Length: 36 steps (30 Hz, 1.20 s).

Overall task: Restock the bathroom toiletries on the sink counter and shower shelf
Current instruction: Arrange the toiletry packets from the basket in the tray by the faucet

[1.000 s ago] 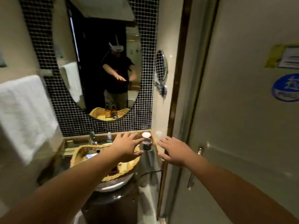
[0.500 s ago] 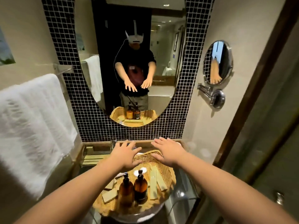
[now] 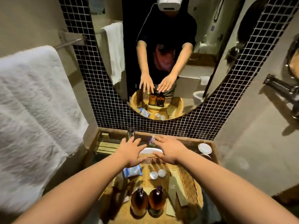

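Both hands, left hand (image 3: 131,149) and right hand (image 3: 168,149), hover spread and empty at centre frame; the wicker basket (image 3: 191,180) of toiletries lies below them, amber bottles (image 3: 148,202) upright at lower centre, seemingly equally near either.

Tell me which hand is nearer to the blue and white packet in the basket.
Left. The left hand hovers open just above and beyond the blue and white packet, its wrist almost over it. The right hand hovers open farther off to the packet's right.
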### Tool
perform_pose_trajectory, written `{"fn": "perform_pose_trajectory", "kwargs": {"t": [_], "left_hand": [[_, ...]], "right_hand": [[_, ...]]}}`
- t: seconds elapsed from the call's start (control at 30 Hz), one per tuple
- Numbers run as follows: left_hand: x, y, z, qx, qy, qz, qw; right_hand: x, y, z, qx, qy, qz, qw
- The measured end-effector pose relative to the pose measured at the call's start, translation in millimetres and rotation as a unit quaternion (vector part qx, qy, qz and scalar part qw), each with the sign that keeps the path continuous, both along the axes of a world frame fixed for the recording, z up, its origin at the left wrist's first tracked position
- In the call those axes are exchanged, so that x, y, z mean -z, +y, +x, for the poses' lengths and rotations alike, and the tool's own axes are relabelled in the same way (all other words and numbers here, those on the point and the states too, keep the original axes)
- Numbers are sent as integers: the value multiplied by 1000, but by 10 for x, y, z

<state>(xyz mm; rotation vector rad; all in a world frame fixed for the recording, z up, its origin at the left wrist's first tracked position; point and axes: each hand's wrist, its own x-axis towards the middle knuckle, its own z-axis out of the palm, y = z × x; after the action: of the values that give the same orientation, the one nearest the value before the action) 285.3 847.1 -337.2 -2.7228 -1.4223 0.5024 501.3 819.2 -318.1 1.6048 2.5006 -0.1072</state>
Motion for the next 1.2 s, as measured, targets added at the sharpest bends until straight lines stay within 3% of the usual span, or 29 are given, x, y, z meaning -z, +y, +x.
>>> {"fn": "perform_pose_trajectory", "kwargs": {"t": [0.5, 0.8, 0.97, 1.2], "left_hand": [[819, 517, -11, -45, 35, -112, 992], [1265, 447, -125, 65, 51, -140, 987], [1475, 373, -115, 78, -3, -120, 990], [1775, 305, 17, 173, 51, -162, 970]], "right_hand": [[975, 765, -137, -111, -25, -114, 987], [1487, 623, -246, -87, 45, -194, 976], [1833, 374, -109, -42, 22, -214, 976], [2136, 117, 29, 36, 20, -208, 977]]}}
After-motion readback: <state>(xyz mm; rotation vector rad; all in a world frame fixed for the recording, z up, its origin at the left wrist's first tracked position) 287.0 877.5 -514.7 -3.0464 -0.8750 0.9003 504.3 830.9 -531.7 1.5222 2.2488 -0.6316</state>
